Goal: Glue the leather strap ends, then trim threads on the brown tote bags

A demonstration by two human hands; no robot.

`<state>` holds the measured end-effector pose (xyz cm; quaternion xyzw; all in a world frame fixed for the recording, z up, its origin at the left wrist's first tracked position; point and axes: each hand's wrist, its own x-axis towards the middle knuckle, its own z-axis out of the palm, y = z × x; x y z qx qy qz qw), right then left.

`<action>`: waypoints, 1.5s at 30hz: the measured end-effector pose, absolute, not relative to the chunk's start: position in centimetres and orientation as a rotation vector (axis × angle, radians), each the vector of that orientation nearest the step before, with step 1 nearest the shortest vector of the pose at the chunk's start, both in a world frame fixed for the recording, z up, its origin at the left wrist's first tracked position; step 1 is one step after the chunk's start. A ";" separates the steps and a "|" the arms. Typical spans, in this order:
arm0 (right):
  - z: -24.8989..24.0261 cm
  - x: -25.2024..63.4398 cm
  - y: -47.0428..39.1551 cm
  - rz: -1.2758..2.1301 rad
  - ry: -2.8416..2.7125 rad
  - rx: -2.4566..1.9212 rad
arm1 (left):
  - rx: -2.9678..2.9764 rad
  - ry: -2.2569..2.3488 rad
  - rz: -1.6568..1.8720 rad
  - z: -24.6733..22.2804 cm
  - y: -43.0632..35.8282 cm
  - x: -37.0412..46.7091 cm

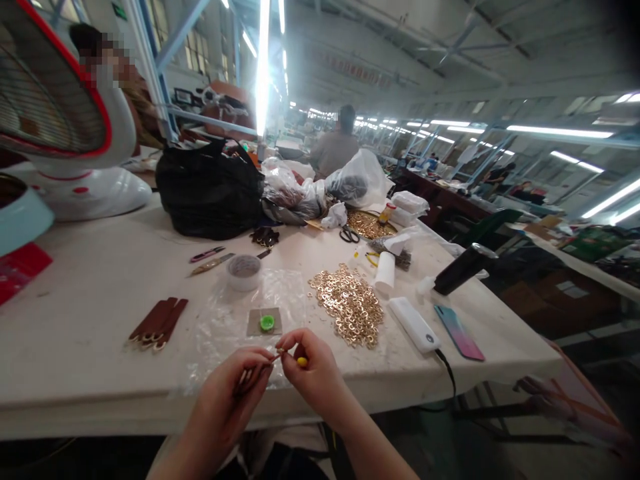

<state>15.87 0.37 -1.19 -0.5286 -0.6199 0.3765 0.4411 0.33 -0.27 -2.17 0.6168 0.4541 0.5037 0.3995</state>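
Observation:
Brown leather straps [244, 381] are gripped in my left hand [227, 383], partly hidden by its fingers. One strap's end reaches across to my right hand [313, 367], where thumb and forefinger pinch together at a tiny metal piece, too small to make out well. A tool with a yellow end [302, 362] is tucked in the same hand; the rest of it is covered. Just beyond my fingers, a bright green cap-like dish [267, 323] sits on a small grey-brown square [253, 323]. Gold-coloured metal rings [350, 303] lie heaped to the right.
Brown straps with rings [159, 320] lie at left. A tape roll [244, 273] rests on clear plastic [220, 320]. To the right are a white power bank [414, 325], a phone [459, 332] and a black bottle [463, 270]. A black bag [210, 190] and fan [90, 187] stand behind.

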 end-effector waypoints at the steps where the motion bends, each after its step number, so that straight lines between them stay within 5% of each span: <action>1: -1.3 15.6 0.2 0.957 -1.523 -1.320 | 1.637 1.148 1.304 -2.6 -0.4 0.2; 11: -1.4 14.3 -0.5 0.879 -1.436 -1.256 | 1.653 1.224 1.440 -3.1 -0.5 -0.1; 29: -1.8 14.3 -0.9 0.782 -1.561 -1.118 | 1.372 1.540 1.178 -1.3 -0.3 -0.1; 45: -2.7 12.6 -1.4 0.745 -1.449 -1.129 | 1.463 1.457 1.445 -1.3 -0.6 0.8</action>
